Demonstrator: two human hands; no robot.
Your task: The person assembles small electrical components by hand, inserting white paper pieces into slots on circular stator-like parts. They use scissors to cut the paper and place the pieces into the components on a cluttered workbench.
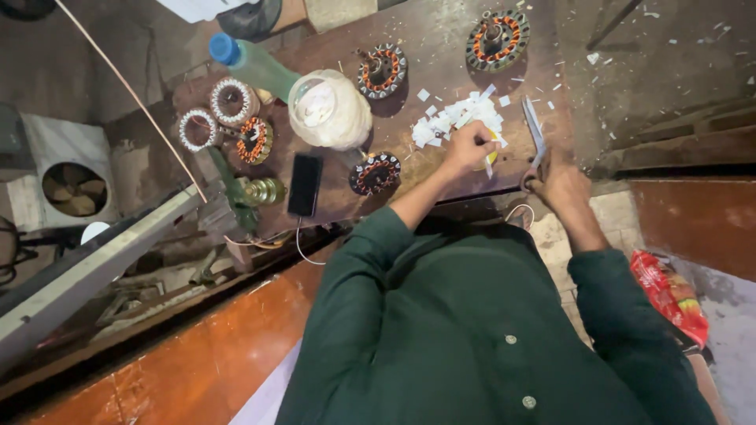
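My left hand (466, 146) pinches a small white paper strip beside a pile of cut white paper pieces (457, 122) on the brown workbench (441, 47). A yellow round object lies partly hidden under that hand. My right hand (557, 179) grips the handles of a pair of scissors (534, 130), whose blades point away from me. Both arms wear dark green sleeves.
Several wound motor stators (383, 69) (497, 38) (375, 173) (254, 140) lie on the bench, with a clear jar (328, 110), a green bottle with a blue cap (250, 64), a black phone (305, 184) and a brass part (264, 190). A red packet (669, 295) lies at right.
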